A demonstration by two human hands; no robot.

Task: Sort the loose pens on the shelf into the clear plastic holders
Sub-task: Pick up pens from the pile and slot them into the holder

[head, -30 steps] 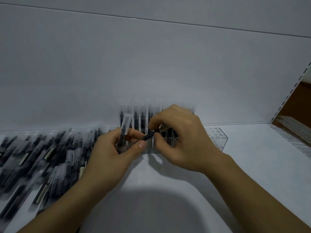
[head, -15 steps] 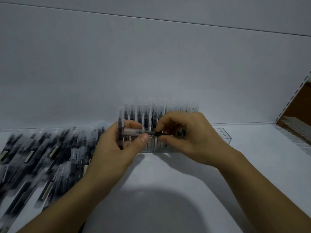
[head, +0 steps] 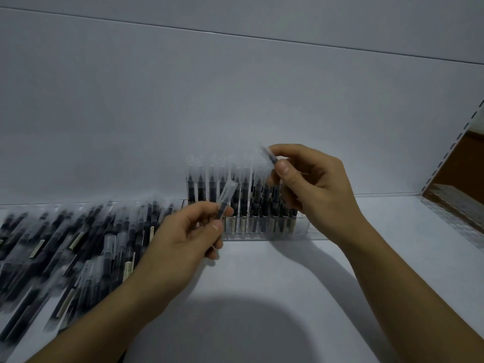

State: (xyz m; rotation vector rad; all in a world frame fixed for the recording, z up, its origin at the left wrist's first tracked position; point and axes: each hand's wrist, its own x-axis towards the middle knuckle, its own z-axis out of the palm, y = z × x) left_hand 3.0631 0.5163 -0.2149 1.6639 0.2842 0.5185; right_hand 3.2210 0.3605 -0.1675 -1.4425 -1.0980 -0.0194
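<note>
A big heap of loose black pens with frosted caps (head: 65,247) lies on the white shelf at the left. A clear plastic holder (head: 262,231) stands at the back centre, with several pens upright in its slots. My left hand (head: 183,239) grips one pen (head: 225,199) that points up and to the right, just in front of the holder's left end. My right hand (head: 306,184) pinches another pen (head: 269,157) between thumb and fingers, raised above the holder's right part. Most of that pen's barrel is hidden by my fingers.
The white shelf (head: 262,297) runs forward to me, with a white back wall behind the holder. At the right edge a perforated upright (head: 455,142) ends the shelf. More clear holders (head: 461,213) lie beyond it at the far right.
My hands were together on one pen in front of the holder. They have come apart: the right hand rose up and right with a pen, the left stayed low with its own.
</note>
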